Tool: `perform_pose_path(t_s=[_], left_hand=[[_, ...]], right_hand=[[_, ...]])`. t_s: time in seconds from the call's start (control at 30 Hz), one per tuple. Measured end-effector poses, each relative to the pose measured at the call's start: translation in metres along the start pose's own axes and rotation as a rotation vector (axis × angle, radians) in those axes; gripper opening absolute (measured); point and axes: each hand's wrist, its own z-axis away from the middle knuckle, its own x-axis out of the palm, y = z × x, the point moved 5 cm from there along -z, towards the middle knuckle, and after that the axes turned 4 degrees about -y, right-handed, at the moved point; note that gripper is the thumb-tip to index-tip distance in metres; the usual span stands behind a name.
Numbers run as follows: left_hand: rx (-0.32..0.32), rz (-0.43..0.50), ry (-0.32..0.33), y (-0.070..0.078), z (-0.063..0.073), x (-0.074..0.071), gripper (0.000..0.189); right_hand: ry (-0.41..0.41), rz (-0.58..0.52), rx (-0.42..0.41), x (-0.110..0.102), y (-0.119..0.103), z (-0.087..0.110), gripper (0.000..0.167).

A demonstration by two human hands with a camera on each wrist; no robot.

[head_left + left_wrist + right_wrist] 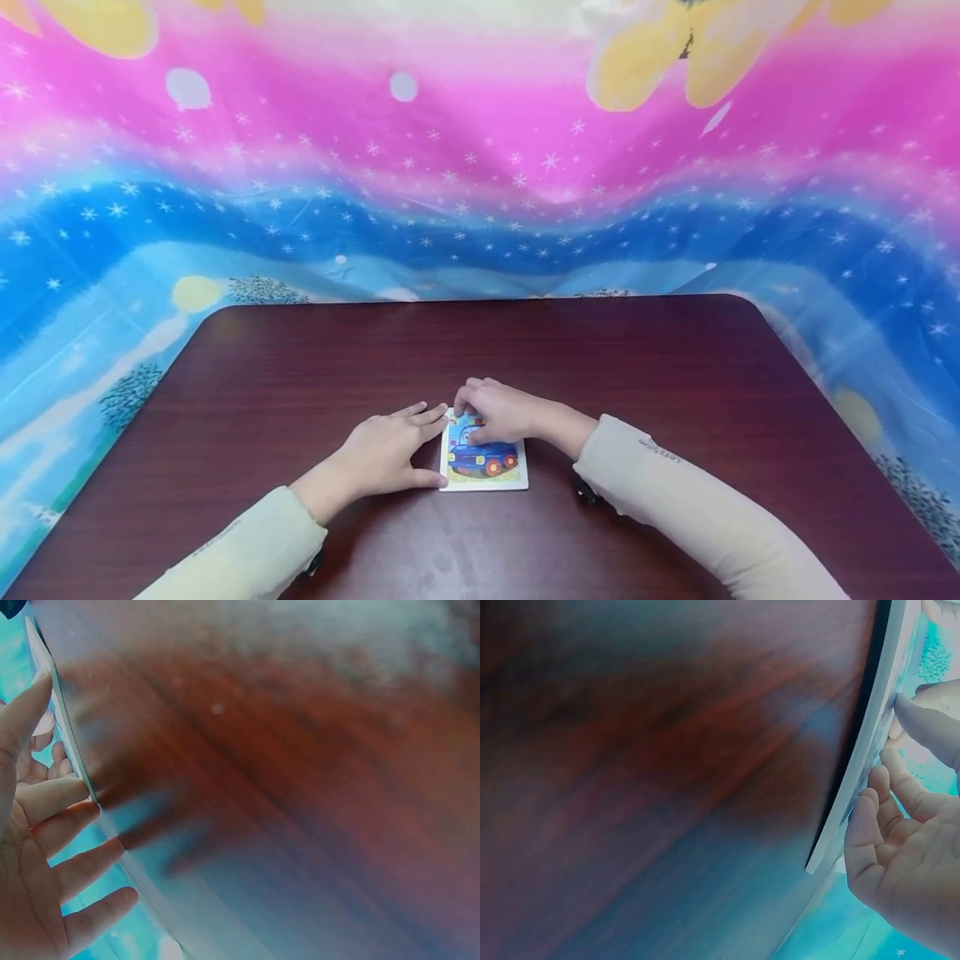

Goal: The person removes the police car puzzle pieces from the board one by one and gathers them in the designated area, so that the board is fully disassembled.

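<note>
A small square picture board (483,477) lies flat on the table, with a white border and a cartoon blue vehicle on red-and-yellow wheels. My left hand (386,450) rests at its left side, fingers stretched out and spread; thumb and fingertips touch the edge. Over the board's upper part is my right hand (501,412), with bent fingers and the thumb on the picture. That hand covers the top right of the picture, and whether it pinches anything is hidden. In the right wrist view the thumb and fingertips of the right hand (911,840) meet the board's face (855,780).
The dark red-brown wooden table (315,358) has rounded far corners. Behind and beside it hangs a pink and blue cloth (480,167) with snowflakes and yellow shapes. Dark wrist devices (587,490) show under the pale sleeves (667,483).
</note>
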Motion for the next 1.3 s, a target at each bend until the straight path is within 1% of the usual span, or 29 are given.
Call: perform_pose_path(t_s=[0.13, 0.3, 0.47, 0.77, 0.97, 1.1, 1.3], left_hand=[[0.005, -0.007, -0.008, 0.0012, -0.0023, -0.001, 0.083], [-0.007, -0.017, -0.014, 0.0008, -0.0015, -0.002, 0.083], [0.001, -0.017, -0.009, 0.0019, -0.0032, -0.0035, 0.081], [-0.015, -0.024, -0.02, 0.0006, -0.0016, -0.0012, 0.082], [-0.024, -0.001, -0.029, 0.0019, 0.0001, -0.0025, 0.082], [-0.025, -0.008, -0.026, 0.002, 0.0003, -0.0033, 0.082], [-0.022, -0.001, -0.019, 0.0028, -0.0016, -0.0042, 0.082]], right_hand=[[-0.001, -0.011, 0.003, 0.0005, 0.0001, 0.0019, 0.034], [-0.008, -0.025, -0.013, 0.0017, -0.0019, 0.0023, 0.037], [-0.02, -0.033, 0.01, 0.0013, -0.0021, 0.0018, 0.037], [-0.039, -0.047, 0.021, 0.0028, -0.0045, -0.0014, 0.037], [-0.024, -0.067, 0.022, 0.0053, -0.0043, -0.0025, 0.038], [-0.014, -0.08, 0.027, 0.0059, -0.0045, -0.0025, 0.038], [-0.02, -0.073, 0.043, 0.0058, -0.0043, -0.0028, 0.036]])
